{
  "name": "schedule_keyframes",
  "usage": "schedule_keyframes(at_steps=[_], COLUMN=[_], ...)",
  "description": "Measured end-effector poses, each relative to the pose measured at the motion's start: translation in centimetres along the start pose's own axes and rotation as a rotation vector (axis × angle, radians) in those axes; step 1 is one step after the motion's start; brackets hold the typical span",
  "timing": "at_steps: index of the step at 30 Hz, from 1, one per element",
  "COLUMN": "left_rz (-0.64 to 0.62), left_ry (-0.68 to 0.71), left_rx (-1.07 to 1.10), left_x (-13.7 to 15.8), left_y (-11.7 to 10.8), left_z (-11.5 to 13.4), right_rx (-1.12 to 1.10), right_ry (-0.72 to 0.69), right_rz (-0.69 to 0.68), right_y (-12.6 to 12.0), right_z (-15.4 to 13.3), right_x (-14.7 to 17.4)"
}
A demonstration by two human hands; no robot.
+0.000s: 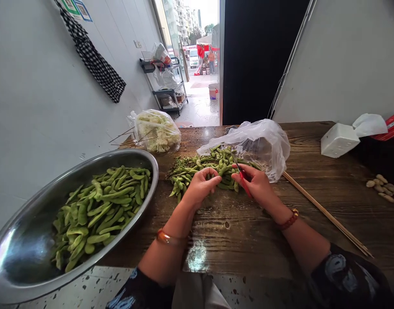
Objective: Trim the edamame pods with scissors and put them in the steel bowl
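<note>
My right hand (256, 184) is closed around a pair of small scissors with red handles (243, 182), their blades pointing up and away over a pile of green edamame pods (200, 165). Just left of it, my left hand (200, 185) is closed in a pinch at the near side of the pile. Whatever lies between its thumb and fingers is too hidden to make out. To the left, a large oval steel basin (154, 165) holds many loose edamame pods (103, 206). Stems and bits of leaf are mixed into the pile.
A crumpled clear plastic bag (268, 141) lies behind the pile, and a bag of cauliflower (158, 131) sits behind the basin. Thin wooden skewers (325, 212) lie at right. Beyond are a tissue box (338, 140) and peanuts (385, 187) on the wooden table (242, 240).
</note>
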State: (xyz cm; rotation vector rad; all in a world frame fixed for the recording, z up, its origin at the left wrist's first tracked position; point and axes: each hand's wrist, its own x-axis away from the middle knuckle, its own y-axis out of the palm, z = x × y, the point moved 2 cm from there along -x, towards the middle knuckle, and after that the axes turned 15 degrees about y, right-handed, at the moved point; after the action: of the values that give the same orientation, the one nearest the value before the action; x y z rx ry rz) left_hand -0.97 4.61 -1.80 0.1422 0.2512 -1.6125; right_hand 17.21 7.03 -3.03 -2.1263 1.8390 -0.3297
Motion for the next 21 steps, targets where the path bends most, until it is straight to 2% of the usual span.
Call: schedule_keyframes(at_steps=[3, 7, 13, 21], left_rz=[0.066, 0.073, 0.029, 0.045], left_ry=[-0.022, -0.017, 0.024, 0.061], left_rx=[0.143, 0.234, 0.159, 0.078], left_x=[0.07, 0.11, 0.30, 0.40], left_y=[0.08, 0.40, 0.79, 0.80], left_z=[0.17, -0.05, -0.41, 0.25], right_rx=[0.076, 0.172, 0.233, 0.312], right_ry=[-0.015, -0.054, -0.131, -0.221], right_rz=[-0.042, -0.049, -0.009, -0.020], right_y=[0.27, 0.54, 0.70, 0.74], right_z=[-0.10, -0.27, -0.22, -0.47], right_x=[0.27, 0.58, 0.79, 1.00])
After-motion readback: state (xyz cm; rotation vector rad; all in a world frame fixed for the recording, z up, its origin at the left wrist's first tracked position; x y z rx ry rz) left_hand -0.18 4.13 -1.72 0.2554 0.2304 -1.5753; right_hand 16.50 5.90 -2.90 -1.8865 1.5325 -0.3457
